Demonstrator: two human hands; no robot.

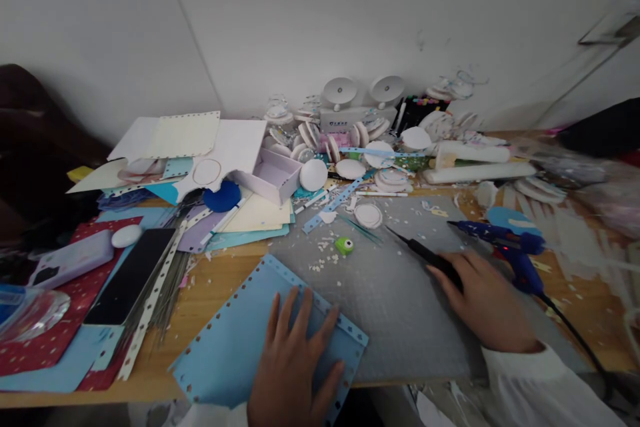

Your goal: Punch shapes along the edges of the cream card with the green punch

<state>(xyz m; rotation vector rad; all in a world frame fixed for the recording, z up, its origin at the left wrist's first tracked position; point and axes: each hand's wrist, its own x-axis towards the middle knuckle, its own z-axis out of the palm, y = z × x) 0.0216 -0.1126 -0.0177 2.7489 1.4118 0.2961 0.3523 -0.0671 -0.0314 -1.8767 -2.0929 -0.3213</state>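
My left hand (295, 360) lies with fingers spread on a light blue sheet of card (230, 340). The card has small shaped holes punched along its edges and overhangs the front of the table. In my right hand (487, 300) is a slim pointed tool (425, 253) with a black handle and a thin dark tip, aimed to the left; its exact kind is not clear. Both hands are above a grey cutting mat (395, 320). Between them, farther back, sit a small green piece with an eye (344, 245) and scattered white punched bits (325, 257).
A blue glue gun (505, 243) with a lit red light lies at the right, its cord trailing forward. White foam discs (313, 175) and a lilac box (273, 177) crowd the back. Dark phone (133, 273), thin wires and cards lie left. Thin tweezers (363, 230) rest on the mat.
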